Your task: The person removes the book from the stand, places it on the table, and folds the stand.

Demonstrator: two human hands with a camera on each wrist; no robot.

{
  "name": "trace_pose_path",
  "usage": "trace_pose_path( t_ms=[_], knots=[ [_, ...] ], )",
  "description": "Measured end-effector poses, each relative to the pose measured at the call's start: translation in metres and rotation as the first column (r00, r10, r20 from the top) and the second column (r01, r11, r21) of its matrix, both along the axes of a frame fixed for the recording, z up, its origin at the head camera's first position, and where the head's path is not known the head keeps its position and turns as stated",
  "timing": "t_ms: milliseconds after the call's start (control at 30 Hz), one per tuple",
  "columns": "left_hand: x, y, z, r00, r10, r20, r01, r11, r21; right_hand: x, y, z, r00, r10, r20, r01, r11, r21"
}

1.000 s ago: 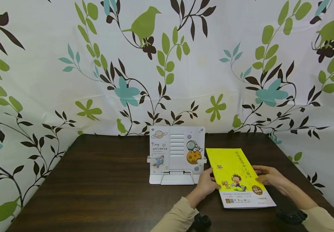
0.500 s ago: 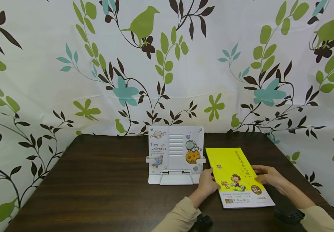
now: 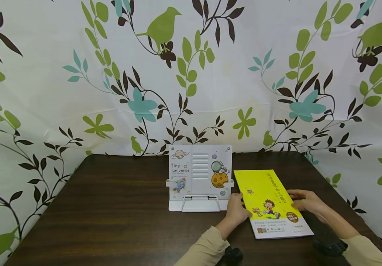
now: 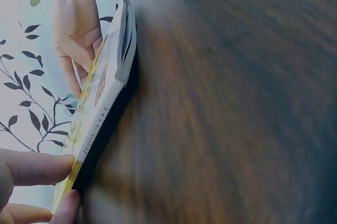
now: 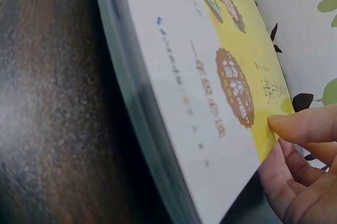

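Note:
A yellow and white paperback book (image 3: pixel 270 199) with a cartoon child on its cover is at the right of the table in the head view. My left hand (image 3: pixel 236 210) pinches its left edge, thumb on top and fingertips under the spine in the left wrist view. On the opposite edge, my right hand (image 3: pixel 308 203) grips the book with the thumb on the cover and fingers beneath, as the right wrist view shows. Dark shadow lies under the spine (image 4: pixel 102 116). A white book stand (image 3: pixel 200 177) with space pictures stands upright left of the book.
The dark wood table (image 3: pixel 111 207) extends to the left and front. Behind it hangs a white cloth (image 3: pixel 224 85) printed with leaves and birds. A clear clip sticks out at each side of the stand, and a wire rest is at its foot.
The head view has shifted slightly, so everything sits a little further left in it. Both hands keep the same hold on the book.

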State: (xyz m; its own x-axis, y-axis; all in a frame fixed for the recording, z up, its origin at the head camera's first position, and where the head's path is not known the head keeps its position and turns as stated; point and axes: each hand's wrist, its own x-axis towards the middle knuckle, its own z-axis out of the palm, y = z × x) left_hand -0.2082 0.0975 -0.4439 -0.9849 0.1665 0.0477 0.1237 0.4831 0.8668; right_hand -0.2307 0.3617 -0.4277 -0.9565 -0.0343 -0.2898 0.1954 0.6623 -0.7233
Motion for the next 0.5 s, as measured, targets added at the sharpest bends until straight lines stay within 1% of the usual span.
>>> trace_pose_path(
  t_ms=[300, 500],
  knots=[
    [0.0037, -0.0017, 0.0024, 0.999, 0.042, 0.015, -0.043, 0.998, 0.035, -0.0005, 0.0027, -0.0014, 1.0, 0.006, -0.006, -0.006, 1.0, -0.008],
    [0.0032, -0.0029, 0.0029, 0.999, 0.036, 0.033, -0.039, 0.996, 0.08, -0.0042, 0.0038, 0.0045, 1.0, -0.007, -0.003, 0.007, 0.999, -0.04]
  ],
)
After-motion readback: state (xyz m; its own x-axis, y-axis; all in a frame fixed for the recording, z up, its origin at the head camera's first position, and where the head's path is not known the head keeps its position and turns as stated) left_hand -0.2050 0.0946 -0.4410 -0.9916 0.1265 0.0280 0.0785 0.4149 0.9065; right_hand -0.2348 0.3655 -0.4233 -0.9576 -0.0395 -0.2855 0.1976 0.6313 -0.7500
